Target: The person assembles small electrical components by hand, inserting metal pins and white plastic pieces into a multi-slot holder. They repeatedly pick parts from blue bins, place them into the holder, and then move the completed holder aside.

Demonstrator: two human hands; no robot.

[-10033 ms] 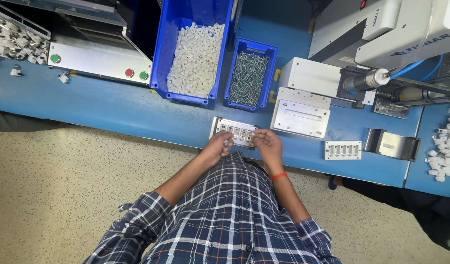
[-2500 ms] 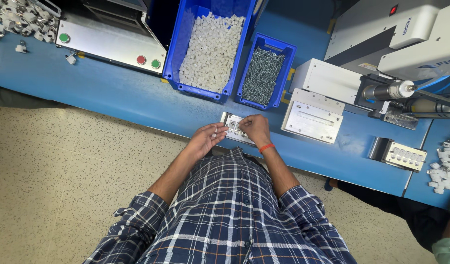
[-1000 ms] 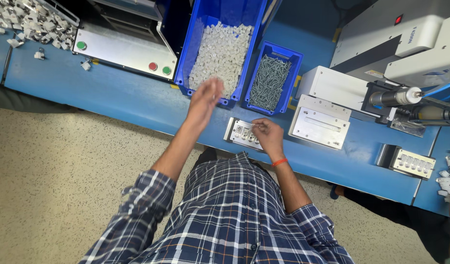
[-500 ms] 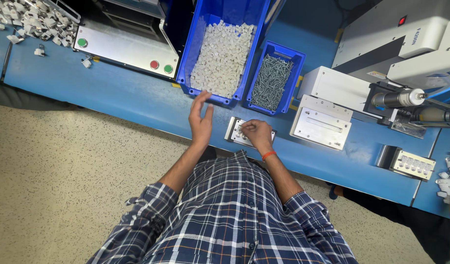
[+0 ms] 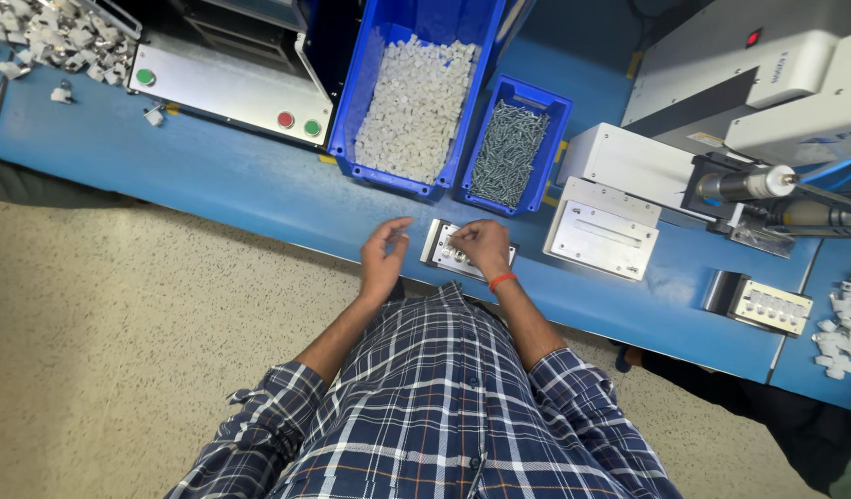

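Right hand [image 5: 481,248] is sitting on top of a small metal jig [image 5: 448,254] at the near edge of the blue table [image 5: 240,194], fingers curled down onto the white bits loaded in it. Can't really tell if it's pinching one or just pressing, too small to see. Left hand [image 5: 384,259] is just left of the jig, not touching it, fingers loosely bent with thumb and fingertips close together; if there's a part in there I can't make it out. So the hands are a little apart, with the jig's left end between them.

Behind the jig, toward the far edge, there's a big blue bin [image 5: 416,102] full of white plastic pieces, and right beside it a smaller blue bin [image 5: 510,152] of screws. Left of those is a grey control box [image 5: 226,88] with green and red buttons, and loose white parts [image 5: 51,37] piled in the far left corner. To the right of the jig there's a grey metal block [image 5: 603,238], then a second loaded jig [image 5: 767,305] further right, with a screwdriver unit [image 5: 749,185] hanging over that area.
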